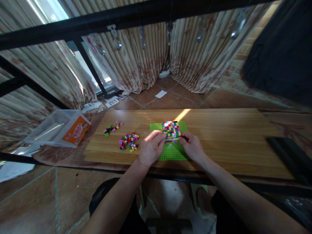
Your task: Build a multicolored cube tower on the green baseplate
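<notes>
A multicoloured structure of small toy building bricks [172, 129] stands on a green studded baseplate [172, 155]. My left hand [152, 146] is closed at its front left corner, thumb and fingers bent together against the bricks. At the front right corner my right hand [191, 145] is closed too, with fingertips pinching the edge of the structure. A small dark spot shows by the right fingertips, too small to name. Along the front side, between the hands, lighter layers of brick are visible. The fingers hide both front corners.
Loose bricks lie on the wooden tabletop [231, 139] to the left, in a larger pile [129, 141] and a smaller group [113, 128]. A clear plastic box [55, 126] with an orange label stands at the far left. A dark flat object [290, 156] lies at the right end.
</notes>
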A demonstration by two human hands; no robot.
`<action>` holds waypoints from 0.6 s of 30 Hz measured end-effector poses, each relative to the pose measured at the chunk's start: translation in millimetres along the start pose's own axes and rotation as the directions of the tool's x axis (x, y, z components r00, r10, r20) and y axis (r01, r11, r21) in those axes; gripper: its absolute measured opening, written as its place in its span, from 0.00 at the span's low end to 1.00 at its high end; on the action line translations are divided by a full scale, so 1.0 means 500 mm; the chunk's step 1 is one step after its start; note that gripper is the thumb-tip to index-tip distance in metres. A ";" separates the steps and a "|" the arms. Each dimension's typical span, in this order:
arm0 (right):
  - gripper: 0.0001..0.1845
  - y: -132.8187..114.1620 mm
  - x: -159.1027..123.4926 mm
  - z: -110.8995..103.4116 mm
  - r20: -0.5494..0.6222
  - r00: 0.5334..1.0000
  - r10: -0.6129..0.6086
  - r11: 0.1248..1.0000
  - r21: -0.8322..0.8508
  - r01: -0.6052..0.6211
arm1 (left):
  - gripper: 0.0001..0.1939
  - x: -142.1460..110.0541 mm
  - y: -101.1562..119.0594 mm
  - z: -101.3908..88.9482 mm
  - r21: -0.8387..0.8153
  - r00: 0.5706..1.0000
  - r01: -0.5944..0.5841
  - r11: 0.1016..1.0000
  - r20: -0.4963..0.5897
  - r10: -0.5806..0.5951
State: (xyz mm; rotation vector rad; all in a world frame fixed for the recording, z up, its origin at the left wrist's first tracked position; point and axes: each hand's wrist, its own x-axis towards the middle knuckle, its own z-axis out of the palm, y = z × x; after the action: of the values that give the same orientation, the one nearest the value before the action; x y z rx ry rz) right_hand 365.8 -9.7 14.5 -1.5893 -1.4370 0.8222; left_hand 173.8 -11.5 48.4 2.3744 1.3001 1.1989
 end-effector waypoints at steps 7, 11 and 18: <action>0.18 -0.005 -0.003 0.002 0.000 0.999 -0.048 0.994 -0.101 0.048 | 0.09 -0.010 -0.016 0.018 -0.008 0.995 -0.076 0.997 -0.067 0.075; 0.17 -0.008 -0.002 0.001 0.005 0.998 -0.056 0.991 -0.118 0.057 | 0.08 -0.013 -0.020 0.028 -0.045 0.992 -0.072 0.996 -0.110 0.067; 0.15 0.015 -0.007 0.001 -0.011 0.999 -0.050 0.995 0.083 0.051 | 0.12 -0.021 -0.003 0.018 -0.116 0.992 0.071 0.991 -0.094 -0.082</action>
State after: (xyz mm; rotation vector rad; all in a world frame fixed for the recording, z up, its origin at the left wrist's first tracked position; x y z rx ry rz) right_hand 368.3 -13.4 7.4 -1.4870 -1.4127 0.8333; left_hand 176.3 -17.0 35.7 2.1923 1.3029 1.3450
